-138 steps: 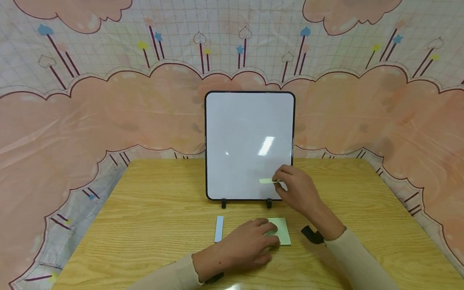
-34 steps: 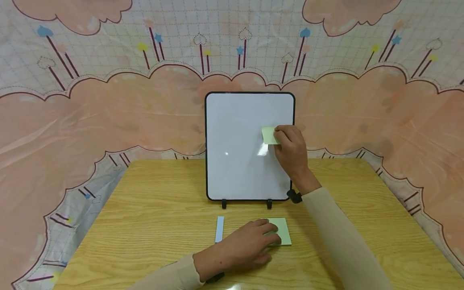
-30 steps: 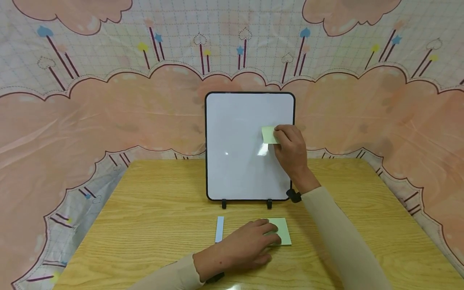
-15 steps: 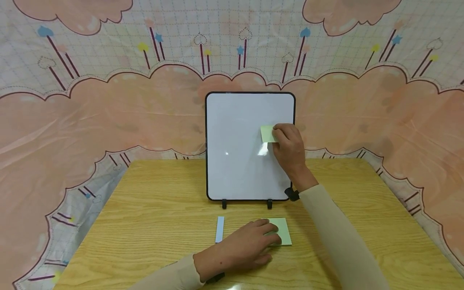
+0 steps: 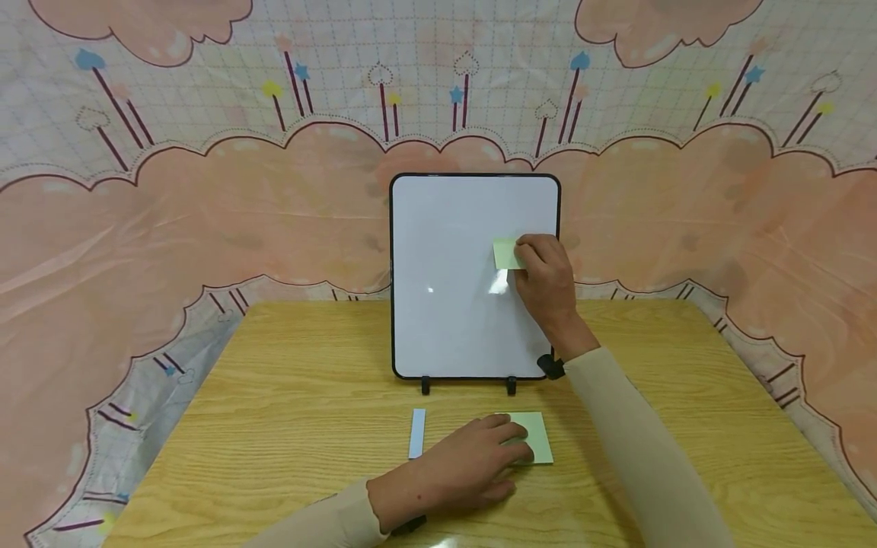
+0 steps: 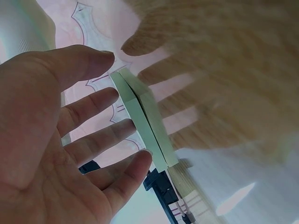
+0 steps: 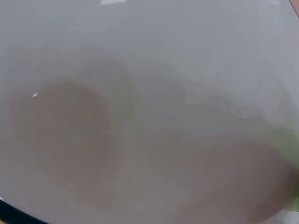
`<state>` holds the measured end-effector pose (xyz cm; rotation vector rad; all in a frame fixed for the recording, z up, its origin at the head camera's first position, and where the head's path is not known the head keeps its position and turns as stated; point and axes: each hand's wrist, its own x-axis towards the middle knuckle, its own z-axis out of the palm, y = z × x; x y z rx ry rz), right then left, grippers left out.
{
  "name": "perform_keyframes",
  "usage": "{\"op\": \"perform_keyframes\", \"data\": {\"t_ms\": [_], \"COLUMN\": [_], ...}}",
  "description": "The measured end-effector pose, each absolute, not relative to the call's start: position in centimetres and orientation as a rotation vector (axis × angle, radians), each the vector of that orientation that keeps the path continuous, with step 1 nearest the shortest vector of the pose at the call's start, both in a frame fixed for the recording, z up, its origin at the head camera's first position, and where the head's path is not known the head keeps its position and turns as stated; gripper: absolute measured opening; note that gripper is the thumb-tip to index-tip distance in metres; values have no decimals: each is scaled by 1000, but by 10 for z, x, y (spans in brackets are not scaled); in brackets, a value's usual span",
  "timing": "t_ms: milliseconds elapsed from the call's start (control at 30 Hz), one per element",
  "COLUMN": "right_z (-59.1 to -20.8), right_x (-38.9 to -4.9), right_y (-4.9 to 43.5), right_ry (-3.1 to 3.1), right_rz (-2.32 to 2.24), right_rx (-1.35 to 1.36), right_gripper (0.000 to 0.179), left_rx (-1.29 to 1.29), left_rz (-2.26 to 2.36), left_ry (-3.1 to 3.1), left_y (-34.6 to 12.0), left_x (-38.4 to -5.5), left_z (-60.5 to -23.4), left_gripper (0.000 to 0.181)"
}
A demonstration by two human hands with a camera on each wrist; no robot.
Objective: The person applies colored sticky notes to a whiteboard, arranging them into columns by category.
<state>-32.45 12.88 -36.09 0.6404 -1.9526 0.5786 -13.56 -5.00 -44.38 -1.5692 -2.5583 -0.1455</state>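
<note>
Paper [image 5: 505, 254] is showing before the right half of the whiteboard [image 5: 448, 320], contact unclear, its free edge pointing left from the nearer right hand [image 5: 548, 281], which is pinching its right side; the left hand [image 5: 473, 463], fingers loosely spread, is touching the pad [image 5: 539, 438] below.

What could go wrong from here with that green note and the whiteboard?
The note might come away with the right hand, whose fingers overlap it; whether it's stuck to the whiteboard can't be seen. The whiteboard's visible supports are two small black feet, so a hard push could tip or slide it. The left hand touches the note pad, so a bump might shift that.
</note>
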Motion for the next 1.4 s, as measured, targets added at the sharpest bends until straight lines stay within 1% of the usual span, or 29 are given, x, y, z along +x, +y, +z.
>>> {"op": "perform_keyframes", "data": {"t_ms": [300,1000,1400], "right_z": [-363,-370,-375], "right_x": [-328,-324,-315], "right_y": [130,137,144], "right_ry": [-1949,-1984,-2072], "right_rz": [570,492,404], "right_rx": [640,662,682], "right_gripper": [11,20,42], "left_rx": [-1567,-1578,-1573], "left_rz": [-133,-138,-157], "left_ry": [-2562,-2571,-2583], "left_y": [-50,-50,-51], "left_x": [-136,-137,-136], "left_z": [-444,-445,-442], "left_gripper": [32,31,29]}}
